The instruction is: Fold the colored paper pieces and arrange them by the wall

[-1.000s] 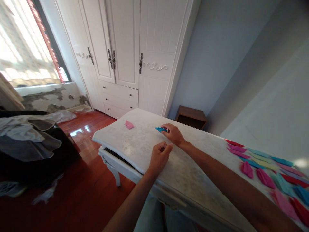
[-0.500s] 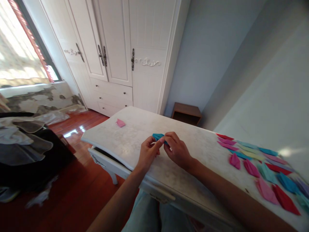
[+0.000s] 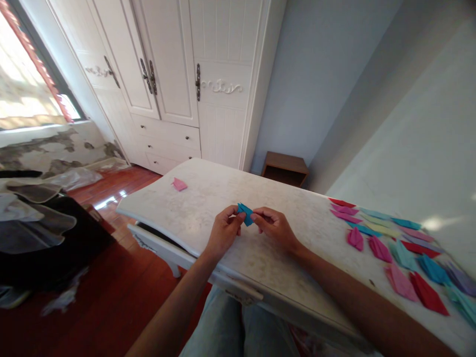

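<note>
A small folded piece of blue paper (image 3: 245, 214) is held up over the white table (image 3: 208, 193), its pointed lower end facing down. My left hand (image 3: 225, 230) pinches its left side between thumb and fingers. On the other side, my right hand (image 3: 274, 227) grips the paper's right edge with thumb and fingertips. A pink folded paper (image 3: 179, 184) lies alone toward the table's far left. To the right of my right forearm, several folded papers in red, pink, blue, yellow and purple are laid out, among them a magenta one (image 3: 356, 239) and a red one (image 3: 429, 293).
A drawer (image 3: 161, 243) under the table's left front stands slightly pulled out. Behind the table are a white wardrobe (image 3: 226, 124) and a brown box-shaped cabinet (image 3: 285, 162). Clothes lie heaped on a dark object (image 3: 89, 238) at the left, above the red floor.
The blue paper has been turned from lying sideways to show a broader face with a point downward. My right hand has shifted from over it to its right edge. The view has shifted slightly.
</note>
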A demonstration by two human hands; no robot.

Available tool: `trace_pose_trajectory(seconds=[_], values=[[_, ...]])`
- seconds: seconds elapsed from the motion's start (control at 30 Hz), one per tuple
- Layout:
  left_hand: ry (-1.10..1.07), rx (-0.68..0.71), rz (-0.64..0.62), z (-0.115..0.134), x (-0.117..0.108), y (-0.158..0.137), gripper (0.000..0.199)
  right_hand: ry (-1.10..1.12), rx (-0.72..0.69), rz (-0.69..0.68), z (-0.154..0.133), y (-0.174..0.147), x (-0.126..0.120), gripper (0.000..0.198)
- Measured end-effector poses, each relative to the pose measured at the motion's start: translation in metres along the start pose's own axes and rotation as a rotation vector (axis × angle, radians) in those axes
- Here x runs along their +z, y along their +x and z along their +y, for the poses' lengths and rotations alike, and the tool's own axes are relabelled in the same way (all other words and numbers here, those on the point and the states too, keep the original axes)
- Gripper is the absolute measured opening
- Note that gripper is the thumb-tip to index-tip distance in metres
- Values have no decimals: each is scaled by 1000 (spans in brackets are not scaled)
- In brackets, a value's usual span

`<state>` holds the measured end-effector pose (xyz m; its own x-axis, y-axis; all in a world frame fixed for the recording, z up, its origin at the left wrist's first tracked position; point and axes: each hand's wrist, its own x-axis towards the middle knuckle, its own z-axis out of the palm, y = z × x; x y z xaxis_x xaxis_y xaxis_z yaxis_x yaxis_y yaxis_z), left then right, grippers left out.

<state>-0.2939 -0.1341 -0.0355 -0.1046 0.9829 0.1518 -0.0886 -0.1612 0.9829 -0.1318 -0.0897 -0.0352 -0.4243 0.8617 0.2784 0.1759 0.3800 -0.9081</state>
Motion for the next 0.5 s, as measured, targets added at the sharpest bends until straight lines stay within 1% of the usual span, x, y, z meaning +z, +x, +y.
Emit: trace_pose_trajectory(seconds=[0.07, 0.2, 0.3, 0.4, 0.5], values=[[-1, 7, -2, 1, 1, 1, 26, 16, 26, -5, -2, -1, 0, 30], [-63, -16, 40, 1, 2, 1, 33, 40, 43, 120, -11, -5, -1, 32], [-106, -25, 92, 0, 0, 1, 35, 54, 101, 195, -21, -13, -7, 35], [-153, -20, 139, -3, -2, 1, 32, 100, 178, 252, -30, -30, -19, 36], [-141, -26, 132, -4, -4, 1, 30, 153, 219, 300, -39, -55, -34, 37]])
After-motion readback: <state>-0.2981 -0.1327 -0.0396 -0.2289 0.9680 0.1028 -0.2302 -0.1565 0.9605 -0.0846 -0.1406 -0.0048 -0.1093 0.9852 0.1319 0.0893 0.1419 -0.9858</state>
